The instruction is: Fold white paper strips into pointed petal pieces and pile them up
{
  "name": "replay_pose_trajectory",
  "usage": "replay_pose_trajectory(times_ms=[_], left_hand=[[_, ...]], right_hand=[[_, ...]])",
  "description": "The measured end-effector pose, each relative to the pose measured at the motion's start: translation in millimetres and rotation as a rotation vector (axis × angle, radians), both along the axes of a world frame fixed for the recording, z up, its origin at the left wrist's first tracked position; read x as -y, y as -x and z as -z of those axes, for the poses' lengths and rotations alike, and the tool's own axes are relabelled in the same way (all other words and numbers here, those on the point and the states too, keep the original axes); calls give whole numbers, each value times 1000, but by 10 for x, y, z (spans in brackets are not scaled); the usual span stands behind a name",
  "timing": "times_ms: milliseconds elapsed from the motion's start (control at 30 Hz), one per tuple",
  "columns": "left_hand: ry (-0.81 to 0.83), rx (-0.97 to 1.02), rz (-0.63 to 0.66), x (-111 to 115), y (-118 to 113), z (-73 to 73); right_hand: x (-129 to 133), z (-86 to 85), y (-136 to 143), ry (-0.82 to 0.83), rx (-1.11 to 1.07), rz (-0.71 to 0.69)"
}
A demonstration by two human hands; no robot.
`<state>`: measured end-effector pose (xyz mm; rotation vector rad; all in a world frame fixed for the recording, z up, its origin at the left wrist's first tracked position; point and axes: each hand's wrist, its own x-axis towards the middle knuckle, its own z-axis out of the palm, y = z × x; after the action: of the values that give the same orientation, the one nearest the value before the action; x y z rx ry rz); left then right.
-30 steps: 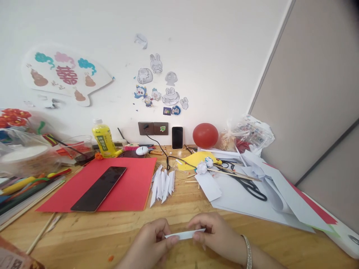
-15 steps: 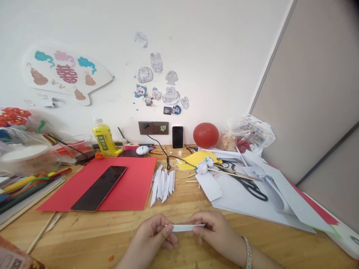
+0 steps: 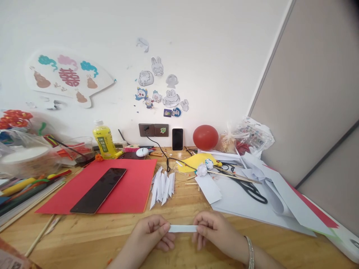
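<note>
A narrow white paper strip (image 3: 183, 228) is stretched level between my two hands, just above the near part of the wooden table. My left hand (image 3: 153, 232) pinches its left end between thumb and fingers. At the other end, my right hand (image 3: 210, 231) grips the strip the same way, with a bracelet on that wrist. Beyond the hands lies a bunch of folded white paper strips (image 3: 162, 186). To their left a dark tablet-like phone (image 3: 99, 190) rests on a red paper sheet (image 3: 134, 186).
On the right, black-handled scissors (image 3: 252, 190) lie on white paper sheets (image 3: 232, 209), near crumpled paper balls (image 3: 202, 170). Along the wall stand a yellow drink bottle (image 3: 104, 140), a small phone (image 3: 177, 139) and a red balloon (image 3: 205, 137). Coloured craft sticks (image 3: 25, 186) crowd the left edge.
My right hand's fingers have shifted slightly on the strip's right end, so its tip no longer shows past them. Both hands still hold it. The view has tilted up slightly.
</note>
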<state>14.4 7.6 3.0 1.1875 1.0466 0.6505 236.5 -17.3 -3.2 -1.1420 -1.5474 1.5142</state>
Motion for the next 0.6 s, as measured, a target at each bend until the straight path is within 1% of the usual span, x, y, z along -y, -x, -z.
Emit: replay_pose_trajectory(times_ms=[67,133,233,333,433,533,600], left_hand=[[2,0,1,-10,10,18],[-37,-10,8,-7,5,46],[-107,-12,31,8,-29,88],[-90,-8,101,23,-61,117],[-77,-19,146,39,-53,149],[-107,-12,138,55,-20,198],[-115,1,134,67,-12,230]], right_hand=[[-1,12,-28,-14,-32,-40],[-6,43,-53,-9,-59,-57],[-18,99,-60,13,-100,-41],[-21,138,-35,9,-114,-19],[-11,171,-3,-38,-87,-13],[5,203,23,-80,-3,-19],[11,213,37,-66,42,-41]])
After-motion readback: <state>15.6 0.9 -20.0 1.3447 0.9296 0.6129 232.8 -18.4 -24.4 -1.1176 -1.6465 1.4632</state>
